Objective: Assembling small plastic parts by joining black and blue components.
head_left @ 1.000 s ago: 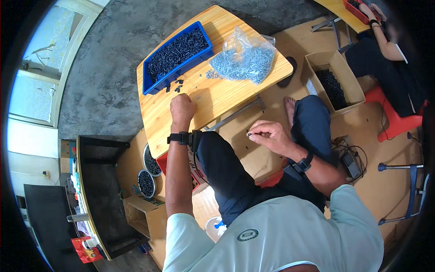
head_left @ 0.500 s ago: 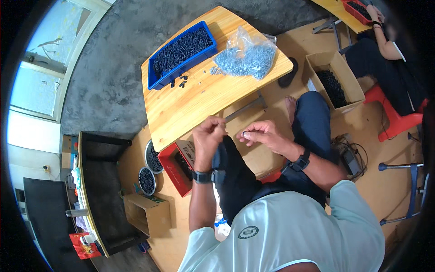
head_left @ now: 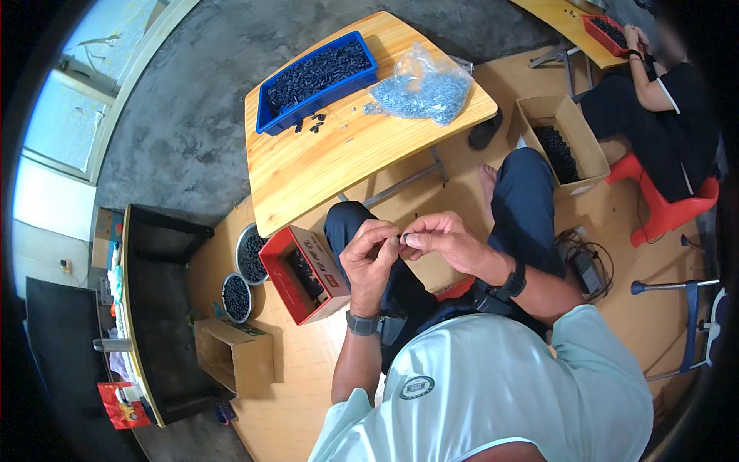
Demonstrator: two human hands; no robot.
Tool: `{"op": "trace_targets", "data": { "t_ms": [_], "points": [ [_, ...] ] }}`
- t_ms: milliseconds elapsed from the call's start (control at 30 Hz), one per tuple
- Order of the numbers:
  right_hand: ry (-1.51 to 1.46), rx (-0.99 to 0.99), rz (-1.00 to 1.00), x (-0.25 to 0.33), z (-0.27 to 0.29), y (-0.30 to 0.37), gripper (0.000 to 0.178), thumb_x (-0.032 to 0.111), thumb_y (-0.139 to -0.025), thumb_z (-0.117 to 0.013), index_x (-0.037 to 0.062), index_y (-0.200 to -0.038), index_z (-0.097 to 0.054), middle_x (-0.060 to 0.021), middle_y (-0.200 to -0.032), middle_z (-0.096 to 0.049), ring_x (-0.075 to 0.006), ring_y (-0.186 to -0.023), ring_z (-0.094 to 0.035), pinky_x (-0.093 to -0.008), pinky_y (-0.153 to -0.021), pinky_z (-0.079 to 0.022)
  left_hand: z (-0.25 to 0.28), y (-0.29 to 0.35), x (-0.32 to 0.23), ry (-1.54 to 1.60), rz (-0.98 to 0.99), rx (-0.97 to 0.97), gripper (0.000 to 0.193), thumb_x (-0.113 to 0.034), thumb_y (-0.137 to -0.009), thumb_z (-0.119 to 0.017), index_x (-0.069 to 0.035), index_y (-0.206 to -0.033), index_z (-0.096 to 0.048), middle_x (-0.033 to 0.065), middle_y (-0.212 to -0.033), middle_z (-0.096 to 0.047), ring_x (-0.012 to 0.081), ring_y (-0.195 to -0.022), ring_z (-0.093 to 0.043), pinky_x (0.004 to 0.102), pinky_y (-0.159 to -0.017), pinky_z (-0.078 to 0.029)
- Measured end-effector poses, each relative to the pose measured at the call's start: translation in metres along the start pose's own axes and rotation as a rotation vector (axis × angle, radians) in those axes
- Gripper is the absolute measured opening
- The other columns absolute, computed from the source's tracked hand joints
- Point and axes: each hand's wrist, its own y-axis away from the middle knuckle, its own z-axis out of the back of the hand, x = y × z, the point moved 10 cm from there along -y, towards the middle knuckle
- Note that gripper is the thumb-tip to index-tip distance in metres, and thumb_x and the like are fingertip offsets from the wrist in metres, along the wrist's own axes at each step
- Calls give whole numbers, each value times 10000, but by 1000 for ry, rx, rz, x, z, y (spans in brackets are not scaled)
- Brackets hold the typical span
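Observation:
In front of my lap, my left hand (head_left: 371, 256) and my right hand (head_left: 446, 241) meet at the fingertips. A small dark piece (head_left: 403, 239) sits in the pinch of my right thumb and fingers. My left thumb and fingers are closed at the same spot; what they hold is too small to make out. Beyond them stands a wooden table (head_left: 308, 185) with a blue tray (head_left: 332, 98) full of short black parts. Several loose black parts (head_left: 316, 123) lie beside it, near a clear bag of small grey-blue pieces (head_left: 431, 94).
Left of my knee is a red box (head_left: 327, 309) with black parts inside. Two bowls of black parts (head_left: 237, 298) and a cardboard box (head_left: 254, 362) stand farther left. On the right are a carton (head_left: 589, 150), a corded device (head_left: 591, 273) and a co-worker on a red stool (head_left: 654, 204).
My hands, apart before, have come together at the fingertips. The left hand has moved right and lower. The view has shifted slightly, and more of the red box shows.

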Motion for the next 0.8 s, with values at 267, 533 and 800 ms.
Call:
{"op": "trace_targets", "data": {
  "t_ms": [267, 533, 800],
  "points": [
    [318, -6, 268, 34, -19, 14, 142, 61, -926, -701, -51, -1014, -711, -74, -970, -715, -102, -889, -670, -250, -776, -556, 5, 14, 1, 177, 91, 60, 185, 79, -859, -620, 31, -1014, -707, 86, -1057, -627, 115, -840, -597, 240, -701, -509],
    [398, 16, 267, 42, -29, 20, 117, 42, -922, -698, -59, -981, -704, -65, -948, -707, -96, -868, -661, -241, -774, -552, 3, 15, -6, 134, 87, 162, 204, 4, -859, -727, 32, -1062, -719, 82, -1037, -638, 114, -831, -584, 234, -698, -480],
    [305, 72, 149, 25, -20, 19, 135, 78, -939, -699, -34, -1014, -708, -48, -919, -712, -85, -833, -659, -244, -755, -562, 0, 13, -7, 9, 51, 289, 179, -14, -870, -736, 31, -1043, -727, 86, -972, -647, 127, -822, -594, 244, -683, -476]
  ]
}}
